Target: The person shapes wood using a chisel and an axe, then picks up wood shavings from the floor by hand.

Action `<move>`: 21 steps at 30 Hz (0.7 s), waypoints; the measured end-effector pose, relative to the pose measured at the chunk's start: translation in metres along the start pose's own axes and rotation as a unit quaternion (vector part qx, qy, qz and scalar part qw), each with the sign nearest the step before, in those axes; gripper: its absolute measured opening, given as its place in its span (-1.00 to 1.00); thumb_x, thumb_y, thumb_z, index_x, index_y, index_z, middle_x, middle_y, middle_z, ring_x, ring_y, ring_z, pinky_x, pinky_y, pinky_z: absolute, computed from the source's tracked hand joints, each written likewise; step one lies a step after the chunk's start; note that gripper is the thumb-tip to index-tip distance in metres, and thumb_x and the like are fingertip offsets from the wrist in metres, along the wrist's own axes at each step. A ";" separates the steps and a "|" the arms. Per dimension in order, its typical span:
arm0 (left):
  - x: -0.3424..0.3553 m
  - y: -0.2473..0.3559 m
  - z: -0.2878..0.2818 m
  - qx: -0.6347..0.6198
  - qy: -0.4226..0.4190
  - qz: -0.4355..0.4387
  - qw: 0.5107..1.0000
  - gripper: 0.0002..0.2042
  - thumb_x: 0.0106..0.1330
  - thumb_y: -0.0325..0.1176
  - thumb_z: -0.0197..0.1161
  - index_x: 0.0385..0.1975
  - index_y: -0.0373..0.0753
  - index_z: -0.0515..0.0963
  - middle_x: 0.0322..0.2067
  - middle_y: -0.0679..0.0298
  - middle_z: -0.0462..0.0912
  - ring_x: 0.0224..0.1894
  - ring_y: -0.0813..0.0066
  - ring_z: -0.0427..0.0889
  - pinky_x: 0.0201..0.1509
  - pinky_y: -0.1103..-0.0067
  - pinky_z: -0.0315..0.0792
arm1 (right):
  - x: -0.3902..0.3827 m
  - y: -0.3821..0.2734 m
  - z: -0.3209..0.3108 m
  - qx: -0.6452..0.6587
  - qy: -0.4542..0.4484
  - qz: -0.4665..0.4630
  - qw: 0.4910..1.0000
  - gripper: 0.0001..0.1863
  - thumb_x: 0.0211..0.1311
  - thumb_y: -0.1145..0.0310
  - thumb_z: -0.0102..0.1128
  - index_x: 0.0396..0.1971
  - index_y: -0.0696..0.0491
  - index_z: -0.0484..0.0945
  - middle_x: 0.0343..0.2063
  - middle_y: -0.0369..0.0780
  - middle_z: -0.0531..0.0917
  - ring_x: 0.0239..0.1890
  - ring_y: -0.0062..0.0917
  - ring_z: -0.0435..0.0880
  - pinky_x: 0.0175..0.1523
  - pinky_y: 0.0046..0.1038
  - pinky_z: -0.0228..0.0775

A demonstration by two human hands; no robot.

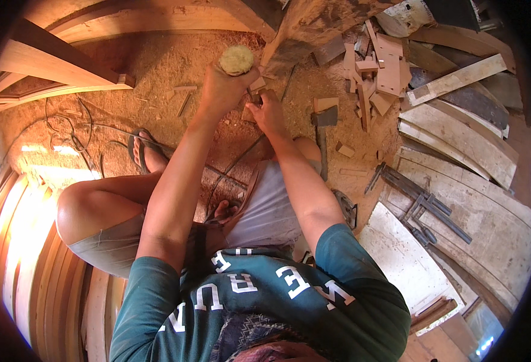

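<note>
My left hand (224, 90) is wrapped round a tool whose blunt, round, pale yellow end (236, 60) sticks out above the fist. A thin dark shaft (250, 95) runs from this hand toward my right hand (268, 113), which pinches it between curled fingers. The tool's kind and its lower end are hidden by my hands. Both arms reach forward over my crossed legs. Just ahead of the hands stands a large rough brown wooden piece (304, 36). A small wood block (248, 113) lies under my hands on the dusty floor.
Wooden frames (60, 57) stand at the far left, above black cables (87, 130). Wood offcuts (389, 69) are heaped at the far right. A metal clamp (422, 208) lies on flat boards (483, 211). Curved wooden strips (42, 271) are stacked at the near left.
</note>
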State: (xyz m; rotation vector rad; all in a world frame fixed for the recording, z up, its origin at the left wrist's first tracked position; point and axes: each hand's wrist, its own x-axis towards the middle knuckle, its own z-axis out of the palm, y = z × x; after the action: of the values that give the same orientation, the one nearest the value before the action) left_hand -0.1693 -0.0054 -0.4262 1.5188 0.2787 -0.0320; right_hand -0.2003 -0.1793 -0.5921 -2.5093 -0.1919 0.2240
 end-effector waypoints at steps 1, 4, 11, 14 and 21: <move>0.000 -0.001 0.001 0.003 0.002 0.004 1.000 -0.85 0.23 -0.43 0.49 -0.29 -0.33 0.69 -0.42 0.34 0.74 -0.49 0.67 0.65 -0.43 0.60 0.54 | 0.000 0.004 0.003 -0.012 0.018 -0.013 1.000 -0.41 0.11 0.16 0.55 -0.02 0.28 0.55 -0.10 0.08 0.60 -0.17 -0.01 0.64 -0.07 -0.12 0.51; 0.002 -0.004 0.002 0.004 0.009 0.022 1.000 -0.86 0.24 -0.44 0.48 -0.28 -0.33 0.69 -0.42 0.35 0.74 -0.45 0.68 0.65 -0.39 0.61 0.54 | 0.000 0.007 0.006 -0.011 0.038 -0.033 0.999 -0.37 0.10 0.11 0.56 -0.01 0.29 0.56 -0.17 0.09 0.62 -0.32 -0.03 0.67 -0.19 -0.13 0.54; 0.003 -0.007 0.003 0.029 0.008 0.021 0.999 -0.86 0.23 -0.46 0.46 -0.28 -0.34 0.69 -0.37 0.37 0.75 -0.34 0.67 0.66 -0.25 0.59 0.56 | 0.001 -0.003 -0.001 0.021 -0.017 0.032 0.999 -0.49 0.11 0.24 0.54 -0.05 0.22 0.54 -0.13 0.05 0.62 -0.05 0.01 0.62 0.02 -0.09 0.51; 0.003 -0.005 0.004 0.022 0.006 0.026 0.999 -0.86 0.24 -0.45 0.45 -0.27 -0.34 0.69 -0.36 0.38 0.74 -0.33 0.67 0.66 -0.25 0.58 0.56 | -0.001 -0.006 -0.004 0.013 -0.014 0.038 0.999 -0.48 0.10 0.23 0.54 -0.05 0.22 0.54 -0.16 0.06 0.62 -0.08 0.01 0.64 -0.01 -0.08 0.52; 0.003 0.001 0.005 0.030 -0.008 -0.002 1.000 -0.79 0.19 -0.38 0.46 -0.26 -0.36 0.67 -0.34 0.25 0.78 -0.29 0.53 0.72 -0.19 0.48 0.59 | 0.001 -0.002 -0.002 0.016 -0.006 0.025 1.000 -0.43 0.12 0.21 0.53 0.03 0.22 0.52 -0.17 0.07 0.63 -0.07 0.01 0.65 -0.02 -0.07 0.53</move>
State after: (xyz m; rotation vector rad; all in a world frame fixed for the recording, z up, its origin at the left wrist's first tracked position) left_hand -0.1656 -0.0097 -0.4253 1.5762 0.2687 -0.0559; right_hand -0.1993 -0.1786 -0.5898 -2.4829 -0.1292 0.2613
